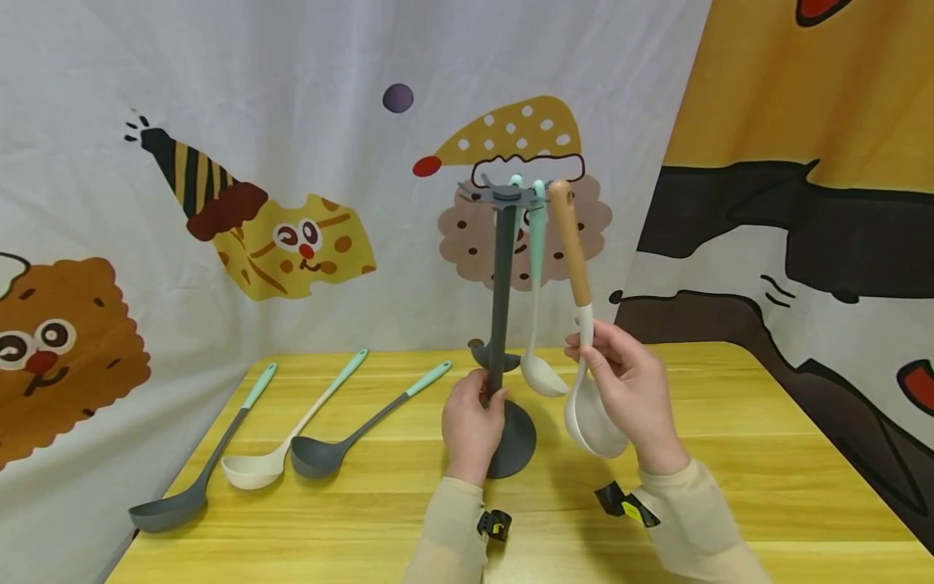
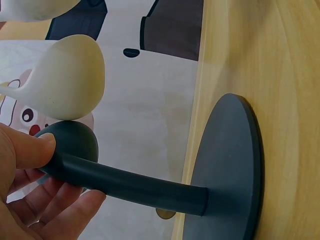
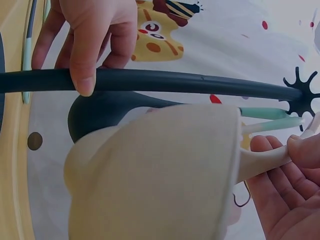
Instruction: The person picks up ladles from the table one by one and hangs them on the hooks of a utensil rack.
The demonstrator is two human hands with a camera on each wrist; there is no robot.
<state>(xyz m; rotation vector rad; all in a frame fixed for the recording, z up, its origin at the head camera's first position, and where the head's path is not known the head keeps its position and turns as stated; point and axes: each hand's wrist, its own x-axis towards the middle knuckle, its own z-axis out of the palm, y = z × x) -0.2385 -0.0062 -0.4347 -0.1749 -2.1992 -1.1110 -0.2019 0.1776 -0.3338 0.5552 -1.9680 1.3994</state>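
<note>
Wood-grain table (image 1: 350,527), cartoon-print curtain (image 1: 306,105) behind. Left hand (image 1: 473,423) grips the grey stand (image 1: 503,284) low, fingers curled round; right hand (image 1: 636,388) pinches wooden-handled ladle (image 1: 579,284) by its neck, at the stand's 3 o'clock. Best, I judge: stand braced, handle tip (image 1: 560,189) level with hooks (image 3: 302,98).

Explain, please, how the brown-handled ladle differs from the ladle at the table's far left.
The brown-handled ladle has a white bowl, while the far-left ladle has a dark gray one. The brown-handled ladle's grip is brown; the far-left ladle's is mint green. The brown-handled ladle is held nearly upright, bowl down, in the right hand, whereas the far-left ladle lies on the table. Both have long handles and rounded bowls.
</note>
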